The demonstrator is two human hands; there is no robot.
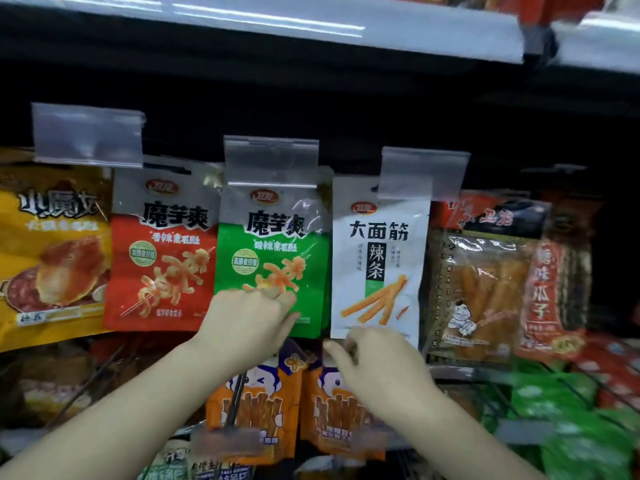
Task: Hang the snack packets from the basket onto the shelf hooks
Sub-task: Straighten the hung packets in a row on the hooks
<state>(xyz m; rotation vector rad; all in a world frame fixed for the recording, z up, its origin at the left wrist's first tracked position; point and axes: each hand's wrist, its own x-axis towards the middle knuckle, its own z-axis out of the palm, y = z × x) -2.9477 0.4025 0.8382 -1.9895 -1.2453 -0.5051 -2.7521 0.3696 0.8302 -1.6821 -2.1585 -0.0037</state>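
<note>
Along the row of hooks, going left to right, hang a yellow packet [52,251], a red packet [162,258], a green packet [273,251], a white packet [379,258] and a clear-fronted brown packet [481,289], each below a clear plastic price tag holder [270,161]. All hang upright, long axis vertical, and their edges overlap or touch.

The left hand [247,323] is raised against the lower part of the green packet, fingers fairly straight and laid on its front face; it seems to press or steady the packet rather than grip it. The right hand [374,362] sits just below the bottom edge of the white packet, with fingers curled upward toward that edge. Motion blur makes it impossible to tell whether it pinches the packet or holds nothing.

The green packet lies directly ahead of and above the left hand, the white one directly above the right, so each hand is nearest its own packet. Below the hands hang two orange packets [263,403] on a lower row. No basket is in view.
</note>
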